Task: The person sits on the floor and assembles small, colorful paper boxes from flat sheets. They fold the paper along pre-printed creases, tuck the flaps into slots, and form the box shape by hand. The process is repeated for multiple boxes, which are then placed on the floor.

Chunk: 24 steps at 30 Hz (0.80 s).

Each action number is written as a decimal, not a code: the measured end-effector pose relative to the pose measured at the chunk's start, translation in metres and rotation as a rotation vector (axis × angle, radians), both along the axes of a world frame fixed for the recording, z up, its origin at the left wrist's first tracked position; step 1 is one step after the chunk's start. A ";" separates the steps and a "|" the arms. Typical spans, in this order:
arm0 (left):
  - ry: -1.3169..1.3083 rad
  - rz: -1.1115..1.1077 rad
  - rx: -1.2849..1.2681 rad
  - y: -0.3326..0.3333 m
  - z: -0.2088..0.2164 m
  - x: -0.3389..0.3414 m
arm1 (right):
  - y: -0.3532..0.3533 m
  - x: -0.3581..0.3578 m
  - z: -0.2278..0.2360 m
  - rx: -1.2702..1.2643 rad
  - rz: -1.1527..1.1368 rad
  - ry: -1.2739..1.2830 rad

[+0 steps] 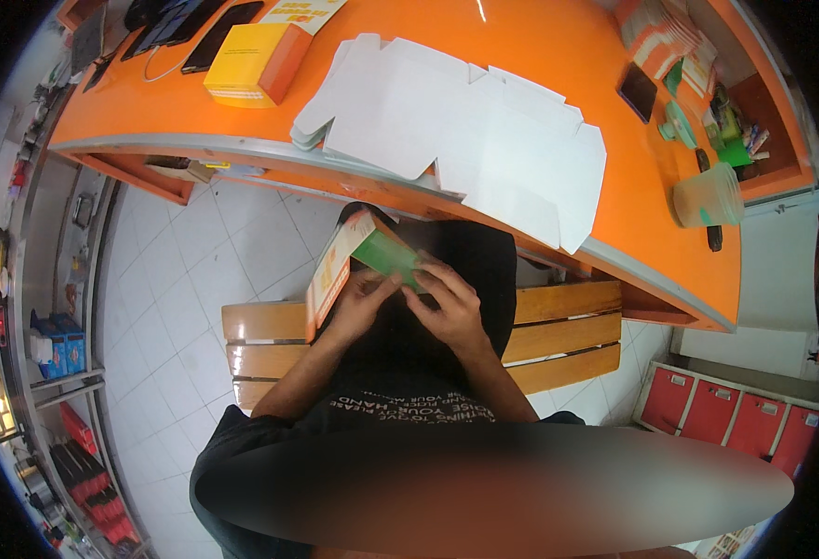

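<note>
Over my lap I hold a partly folded cardboard carton (331,276) with orange, white and yellowish printing. A green panel (383,252) shows between its side and my fingers; whether it belongs to the carton I cannot tell. My left hand (365,300) is closed on the carton's lower part, its thumb near the green panel. My right hand (447,306) pinches the right edge of the green panel with bent fingers. In front of me, a stack of flat white carton blanks (456,126) lies on the orange table (531,33), overhanging its near edge.
A yellow and orange box (256,65) stands at the table's far left, beside dark tablets (172,23). At the right are a phone (638,93), a translucent tub (708,196) and its green lid (678,124). I sit at a slatted wooden bench (563,321). Shelves (65,382) line the left.
</note>
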<state>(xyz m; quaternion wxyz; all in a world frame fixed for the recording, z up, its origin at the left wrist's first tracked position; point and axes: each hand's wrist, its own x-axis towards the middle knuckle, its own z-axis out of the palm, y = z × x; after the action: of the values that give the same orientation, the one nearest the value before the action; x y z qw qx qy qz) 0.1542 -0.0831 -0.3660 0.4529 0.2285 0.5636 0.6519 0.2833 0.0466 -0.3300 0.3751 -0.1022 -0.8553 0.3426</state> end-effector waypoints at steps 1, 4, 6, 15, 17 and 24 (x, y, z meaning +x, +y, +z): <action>0.030 0.012 -0.018 0.000 0.006 0.000 | -0.001 0.000 0.002 0.005 -0.018 0.000; 0.035 0.005 -0.040 -0.006 0.009 0.001 | 0.003 0.002 -0.005 0.051 0.060 -0.047; -0.073 -0.057 -0.014 -0.016 -0.018 -0.002 | 0.004 0.001 0.001 -0.022 0.071 -0.035; 0.855 -0.113 -0.111 -0.009 0.011 -0.017 | 0.001 0.000 0.002 -0.182 0.022 -0.001; 0.940 -0.059 -0.108 -0.007 0.023 -0.014 | 0.001 0.001 0.003 -0.296 0.022 -0.017; 0.050 0.067 -0.022 -0.003 -0.009 0.000 | 0.000 0.003 0.003 -0.417 0.161 -0.137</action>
<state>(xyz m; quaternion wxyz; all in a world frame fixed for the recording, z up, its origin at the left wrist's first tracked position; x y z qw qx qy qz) 0.1546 -0.0865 -0.3751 0.4193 0.2207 0.5893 0.6544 0.2861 0.0469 -0.3271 0.2582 -0.1318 -0.7948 0.5331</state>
